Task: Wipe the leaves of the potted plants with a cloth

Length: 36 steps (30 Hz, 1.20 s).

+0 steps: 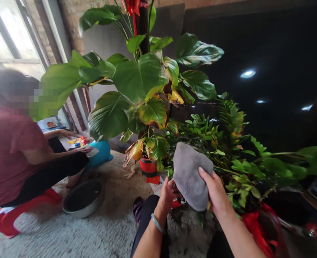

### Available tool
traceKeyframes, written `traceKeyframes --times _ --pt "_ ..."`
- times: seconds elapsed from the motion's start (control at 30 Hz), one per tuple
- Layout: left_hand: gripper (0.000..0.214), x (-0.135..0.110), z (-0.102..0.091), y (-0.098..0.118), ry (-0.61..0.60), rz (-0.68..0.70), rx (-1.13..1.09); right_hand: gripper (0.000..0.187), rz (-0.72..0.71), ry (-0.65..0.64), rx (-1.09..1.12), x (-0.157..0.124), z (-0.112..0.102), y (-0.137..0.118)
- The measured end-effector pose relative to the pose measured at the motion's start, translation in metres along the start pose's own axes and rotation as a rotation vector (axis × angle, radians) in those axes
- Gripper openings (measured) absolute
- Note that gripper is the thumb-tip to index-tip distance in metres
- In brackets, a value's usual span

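A folded grey cloth (192,175) with a soft, fuzzy surface is held up before me. My right hand (213,190) grips its right side, thumb pressed on the near face and the other fingers hidden behind. Just left of the cloth's lower edge is my left hand (168,197), a bangle on its wrist. Its fingers are apart and partly bent, some reaching near or behind the cloth; whether they touch it I cannot tell. Beyond rises a tall plant with broad green leaves (138,77), some yellow and brown, in a red pot (148,166).
Leafy plants (209,134) crowd the right side, with a red bag or wrapping (263,229) below. At left a person in a red shirt (15,150) sits on a red stool (24,211), beside a grey basin (83,199) and a blue bag (99,156).
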<state>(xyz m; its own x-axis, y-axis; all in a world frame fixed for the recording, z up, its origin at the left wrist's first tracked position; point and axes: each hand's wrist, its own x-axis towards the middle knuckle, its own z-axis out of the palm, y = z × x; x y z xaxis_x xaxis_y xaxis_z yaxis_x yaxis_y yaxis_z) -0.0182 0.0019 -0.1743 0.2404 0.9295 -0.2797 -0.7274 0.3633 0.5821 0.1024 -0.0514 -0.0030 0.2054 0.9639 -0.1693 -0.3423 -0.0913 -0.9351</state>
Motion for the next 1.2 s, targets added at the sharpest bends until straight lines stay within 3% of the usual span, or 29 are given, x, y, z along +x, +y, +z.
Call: traceKeyframes --times 0.1,0.2,0.27,0.33,0.43,0.5,0.6,0.7,0.77,0.87,1.03,1.1,1.2 --pt "0.059 -0.005 0.006 0.007 0.06 -0.009 0.001 0.036 0.217 -0.01 0.03 0.004 -0.009 0.02" --pt "0.059 -0.011 0.009 0.012 0.001 -0.022 -0.028 0.035 0.402 -0.094 -0.032 -0.014 -0.022 0.052" --pt "0.058 -0.013 0.009 0.013 -0.011 -0.005 -0.042 0.04 0.357 -0.073 -0.107 -0.026 -0.029 0.053" --pt "0.058 -0.012 0.009 0.012 0.039 0.006 -0.03 0.041 0.24 0.019 -0.146 -0.027 -0.034 0.032" --pt "0.055 -0.01 0.011 0.011 0.152 0.004 0.006 0.034 -0.014 0.201 -0.007 -0.005 -0.038 -0.016" --pt "0.051 -0.01 0.014 0.012 0.212 0.017 0.017 0.023 -0.106 0.322 0.143 0.014 -0.039 -0.035" --pt "0.049 -0.011 0.018 0.013 0.239 0.026 0.011 0.009 0.083 0.315 0.273 0.025 -0.035 -0.02" --pt "0.052 -0.009 0.017 0.014 0.203 -0.005 -0.01 0.014 0.377 0.077 0.182 0.003 -0.031 0.025" --pt "0.054 -0.007 0.013 0.014 0.172 -0.033 -0.026 0.024 0.445 -0.043 0.029 -0.017 -0.031 0.044" --pt "0.054 -0.005 0.008 0.014 0.141 -0.018 -0.033 0.039 0.354 -0.06 -0.088 -0.027 -0.036 0.031" --pt "0.049 -0.006 0.005 0.014 0.159 0.032 0.015 0.031 0.027 0.278 0.168 0.016 -0.039 -0.03" --pt "0.048 -0.006 0.006 0.013 0.16 0.03 0.024 0.023 0.072 0.306 0.235 0.027 -0.034 -0.028" --pt "0.051 -0.005 0.004 0.01 0.152 0.018 0.007 0.016 0.318 0.101 0.143 0.015 -0.027 0.009"
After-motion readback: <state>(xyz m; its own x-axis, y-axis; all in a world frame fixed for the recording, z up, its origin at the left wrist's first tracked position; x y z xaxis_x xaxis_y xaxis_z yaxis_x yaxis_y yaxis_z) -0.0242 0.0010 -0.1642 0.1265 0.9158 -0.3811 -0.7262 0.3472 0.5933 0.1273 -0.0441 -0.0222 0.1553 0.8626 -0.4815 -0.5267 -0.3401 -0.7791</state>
